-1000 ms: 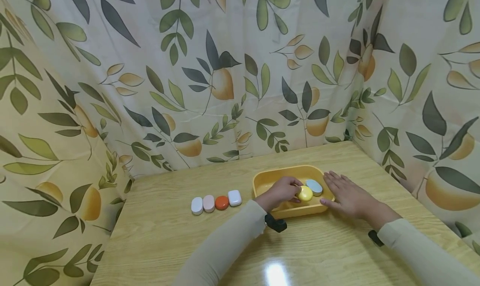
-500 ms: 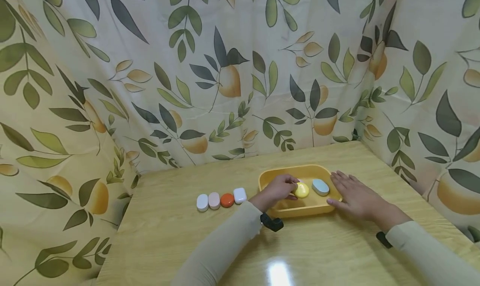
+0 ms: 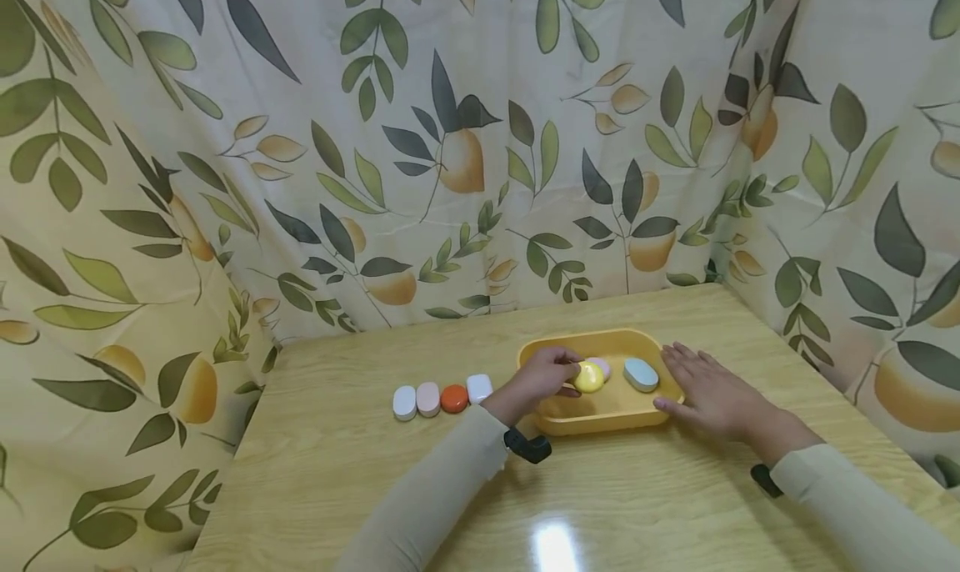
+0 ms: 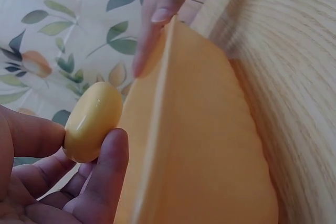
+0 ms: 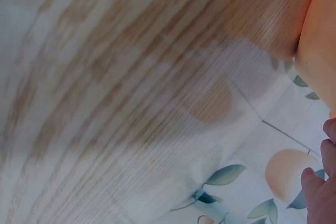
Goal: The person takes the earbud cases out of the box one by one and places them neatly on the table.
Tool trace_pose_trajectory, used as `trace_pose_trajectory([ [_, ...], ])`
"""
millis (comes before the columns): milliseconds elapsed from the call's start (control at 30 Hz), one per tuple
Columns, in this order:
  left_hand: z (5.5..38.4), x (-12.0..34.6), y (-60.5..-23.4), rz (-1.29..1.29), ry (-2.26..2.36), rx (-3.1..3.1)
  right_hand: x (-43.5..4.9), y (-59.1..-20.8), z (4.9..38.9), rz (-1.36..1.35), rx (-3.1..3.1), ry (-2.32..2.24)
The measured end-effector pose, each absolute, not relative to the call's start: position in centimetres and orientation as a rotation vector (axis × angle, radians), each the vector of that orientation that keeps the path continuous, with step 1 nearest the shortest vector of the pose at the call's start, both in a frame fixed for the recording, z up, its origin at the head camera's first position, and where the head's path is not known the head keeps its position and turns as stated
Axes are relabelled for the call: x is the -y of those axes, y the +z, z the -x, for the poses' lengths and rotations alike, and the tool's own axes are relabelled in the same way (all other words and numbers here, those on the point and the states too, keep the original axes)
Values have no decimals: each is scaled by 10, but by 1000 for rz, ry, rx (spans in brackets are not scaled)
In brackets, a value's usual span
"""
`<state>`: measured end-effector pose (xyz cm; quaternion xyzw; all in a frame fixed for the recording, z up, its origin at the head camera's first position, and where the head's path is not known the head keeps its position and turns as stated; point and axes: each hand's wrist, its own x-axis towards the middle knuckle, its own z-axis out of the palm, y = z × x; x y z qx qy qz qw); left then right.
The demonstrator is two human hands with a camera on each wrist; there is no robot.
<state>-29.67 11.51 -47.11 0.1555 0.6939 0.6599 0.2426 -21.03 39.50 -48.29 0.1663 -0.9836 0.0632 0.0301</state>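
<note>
My left hand (image 3: pixel 542 378) pinches a glossy yellow rounded disc (image 3: pixel 589 377) between thumb and fingers. In the left wrist view the yellow disc (image 4: pixel 92 124) is thick and smooth, with the tray's wall just beside it. Below it, the yellow-orange tray (image 3: pixel 600 424) holds a pale blue oval piece (image 3: pixel 641 374) toward its right end. A pink piece (image 3: pixel 602 365) shows partly behind the yellow disc. Against the tray's right rim rests my right hand (image 3: pixel 712 398), fingers straight. Only a few right-hand fingers (image 5: pixel 315 187) appear in the right wrist view.
Left of the tray, a row on the wooden table (image 3: pixel 330 480) has a white oval piece (image 3: pixel 404 403), a pale pink one (image 3: pixel 428 399), a red round one (image 3: pixel 453 398) and a white square one (image 3: pixel 479 388). A leaf-patterned curtain (image 3: pixel 480 155) stands behind.
My left hand has drawn the yellow disc leftward, away from the blue piece, and a pink piece has come into view. My right hand stays at the tray's rim. The head view has shifted slightly.
</note>
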Motion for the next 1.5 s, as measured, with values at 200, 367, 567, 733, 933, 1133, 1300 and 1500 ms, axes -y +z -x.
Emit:
trace_pose_trajectory([
  [200,299,-106,-470,-419,1809,-1871,-395,-484,208,-506,3041,184],
  [367,300,-98,-469,-414,1806,-1879,-394,-484,208,-511,3045,181],
  [567,299,-95,-468,-383,1801,-1892,-394,-485,208,-511,3041,173],
  [733,300,-91,-468,-364,1805,-1906,-397,-486,210,-519,3037,171],
  [933,302,-87,-467,-388,1804,-1898,-398,-484,209,-510,3043,162],
  [1133,301,-81,-468,-401,1801,-1905,-396,-483,209,-514,3047,165],
  [1300,299,-73,-467,-388,1800,-1909,-395,-484,209,-524,3044,169],
  [1500,301,-68,-465,-390,1815,-1908,-395,-482,210,-529,3028,158],
])
